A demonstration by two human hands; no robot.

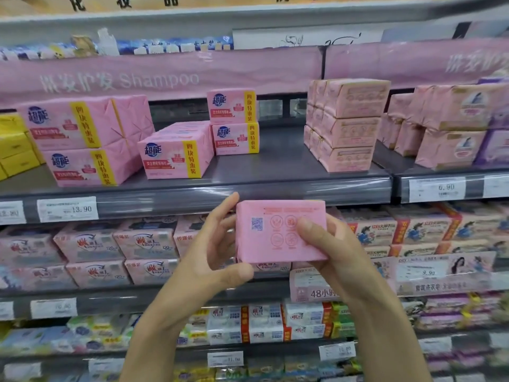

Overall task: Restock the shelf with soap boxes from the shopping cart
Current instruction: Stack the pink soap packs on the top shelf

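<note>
I hold a pink wrapped soap box in both hands, just below the front lip of the grey shelf. Its printed back with a QR code faces me. My left hand grips its left side, thumb underneath. My right hand grips the right side, thumb across the face. On the shelf above stand matching pink soap boxes: a single pack, a stack of two behind it, and a larger stack at left. The shopping cart is out of sight.
A stack of pale pink soap packs stands on the shelf's right part, with bare grey shelf between it and the middle packs. Yellow boxes sit far left. Lower shelves are packed with other soaps. Price tags line the shelf edges.
</note>
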